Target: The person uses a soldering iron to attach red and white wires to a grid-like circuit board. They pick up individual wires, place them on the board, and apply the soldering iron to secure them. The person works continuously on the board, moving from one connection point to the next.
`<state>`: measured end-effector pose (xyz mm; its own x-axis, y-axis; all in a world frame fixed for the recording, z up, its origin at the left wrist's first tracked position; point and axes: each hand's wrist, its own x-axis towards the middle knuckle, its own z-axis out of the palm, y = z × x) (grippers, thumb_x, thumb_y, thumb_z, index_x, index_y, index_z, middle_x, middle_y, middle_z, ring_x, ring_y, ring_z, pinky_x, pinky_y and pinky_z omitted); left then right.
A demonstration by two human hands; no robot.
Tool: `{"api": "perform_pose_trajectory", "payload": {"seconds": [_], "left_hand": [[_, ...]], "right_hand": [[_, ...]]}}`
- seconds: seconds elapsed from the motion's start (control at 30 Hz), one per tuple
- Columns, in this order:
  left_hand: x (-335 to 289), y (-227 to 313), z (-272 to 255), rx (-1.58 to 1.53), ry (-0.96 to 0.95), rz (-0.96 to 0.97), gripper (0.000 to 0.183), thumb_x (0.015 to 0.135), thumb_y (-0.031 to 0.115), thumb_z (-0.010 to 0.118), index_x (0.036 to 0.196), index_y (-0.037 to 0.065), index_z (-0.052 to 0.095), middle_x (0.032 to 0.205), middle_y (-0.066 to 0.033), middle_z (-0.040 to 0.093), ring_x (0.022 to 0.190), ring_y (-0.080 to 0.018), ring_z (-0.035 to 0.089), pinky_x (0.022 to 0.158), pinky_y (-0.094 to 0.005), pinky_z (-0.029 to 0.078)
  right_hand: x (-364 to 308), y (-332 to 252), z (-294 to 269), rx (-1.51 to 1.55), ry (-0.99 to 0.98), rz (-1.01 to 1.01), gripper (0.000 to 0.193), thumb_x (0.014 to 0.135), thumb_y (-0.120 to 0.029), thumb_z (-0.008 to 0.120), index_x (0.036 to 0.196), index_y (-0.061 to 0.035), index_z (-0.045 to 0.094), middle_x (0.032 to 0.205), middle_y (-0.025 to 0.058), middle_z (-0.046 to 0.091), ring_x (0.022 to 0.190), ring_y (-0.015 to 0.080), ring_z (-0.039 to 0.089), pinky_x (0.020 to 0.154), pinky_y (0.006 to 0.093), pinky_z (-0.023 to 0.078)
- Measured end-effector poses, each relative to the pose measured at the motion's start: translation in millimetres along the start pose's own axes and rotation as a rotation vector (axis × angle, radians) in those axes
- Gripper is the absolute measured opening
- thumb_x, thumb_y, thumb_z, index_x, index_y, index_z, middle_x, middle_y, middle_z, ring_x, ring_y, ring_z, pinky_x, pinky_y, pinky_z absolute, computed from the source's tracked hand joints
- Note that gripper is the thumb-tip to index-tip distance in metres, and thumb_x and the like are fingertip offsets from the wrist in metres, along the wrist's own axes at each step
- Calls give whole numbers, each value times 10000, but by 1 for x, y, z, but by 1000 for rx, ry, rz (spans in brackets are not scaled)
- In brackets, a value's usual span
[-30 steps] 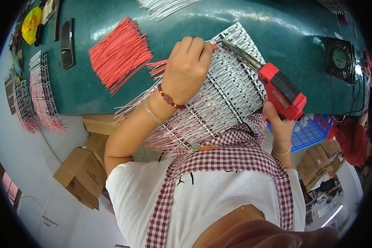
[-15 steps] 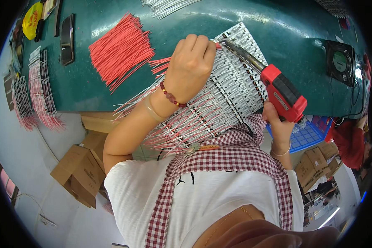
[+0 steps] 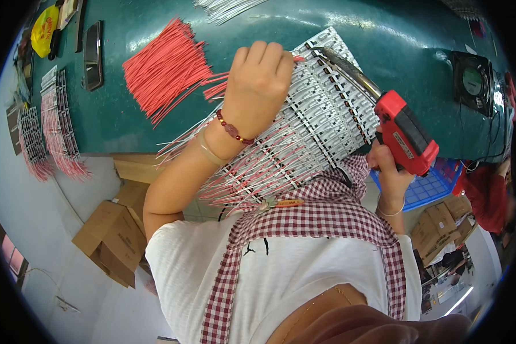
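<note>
here, left hand (image 3: 258, 83) grips red wires (image 3: 217, 87); right hand (image 3: 391, 172), a soldering gun (image 3: 406, 135).

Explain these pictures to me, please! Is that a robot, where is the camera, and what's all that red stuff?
No robot here: it's a person using two bare hands. The camera sits on the person's head, looking down, and its very wide lens makes straight edges look bent. The left hand holds a few red wires. The right hand grips a red and black tool, shaped like a pistol with a long metal nose. Between them are pale panels with rows of little parts. On the green table lie a big red wire pile and some white wires.
</note>
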<state>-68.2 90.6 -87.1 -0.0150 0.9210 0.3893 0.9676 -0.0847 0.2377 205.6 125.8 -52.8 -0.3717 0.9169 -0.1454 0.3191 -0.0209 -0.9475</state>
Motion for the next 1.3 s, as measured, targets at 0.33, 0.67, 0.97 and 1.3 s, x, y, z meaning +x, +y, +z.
{"api": "perform_pose_trajectory", "payload": {"seconds": [0.33, 0.67, 0.97, 1.3], "left_hand": [[-4, 15, -1, -83, -22, 36, 270, 719, 16, 592, 985, -3, 634, 775, -65, 468, 707, -218, 475, 638, -331, 396], [-5, 16, -1, -86, -25, 18, 287, 702, 0, 587, 986, -10, 633, 769, -69, 461, 708, -217, 476, 637, -331, 397], [-4, 17, -1, -54, -29, 27, 232, 715, 16, 605, 945, -3, 630, 767, -67, 464, 710, -220, 483, 635, -328, 398], [-2, 15, -3, -12, -66, 35, 281, 698, 11, 588, 975, 8, 638, 788, -70, 482, 729, -220, 491, 650, -330, 414]], "right_hand": [[-9, 11, -3, 89, -50, 111, 315, 841, -74, 639, 1095, 84, 540, 672, 75, 549, 510, 120, 490, 474, 236, 385], [-11, 13, -7, 21, -141, 148, 203, 801, -41, 711, 990, -7, 646, 899, 32, 649, 785, 105, 590, 688, 262, 484], [-13, 11, -10, 16, -83, -7, 356, 851, -57, 624, 1164, 81, 525, 735, 88, 567, 561, 120, 500, 522, 248, 406], [-22, 15, -14, 197, -78, 171, 237, 813, -24, 697, 1035, 8, 617, 904, 46, 632, 780, 112, 591, 677, 259, 491]]}}
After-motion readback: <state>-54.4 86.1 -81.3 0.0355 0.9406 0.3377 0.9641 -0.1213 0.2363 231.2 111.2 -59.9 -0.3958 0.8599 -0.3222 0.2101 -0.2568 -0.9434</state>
